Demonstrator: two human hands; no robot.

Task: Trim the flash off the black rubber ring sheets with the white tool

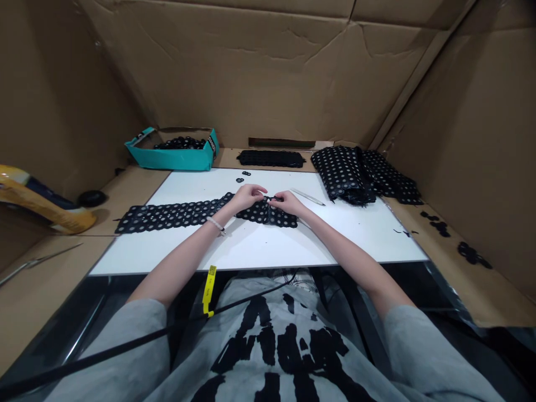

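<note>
A long strip of black lace with round white-centred holes (176, 214) lies across the white table top (268, 245). My left hand (248, 196) and my right hand (285, 202) meet at the strip's right part, fingers pinched together on its upper edge. Both hands grip the lace there. A bead bracelet sits on my left wrist. Two small black round pieces (243, 176) lie just beyond my hands. A thin metal tool like tweezers (307, 196) rests on the table right of my right hand.
A teal box (176, 156) with black pieces stands at the back left. A flat black lace stack (271, 158) lies at the back, a folded lace pile (360, 173) at the right. Cardboard walls surround the table. Black scraps (469, 252) lie right; a yellow object (37, 201) left.
</note>
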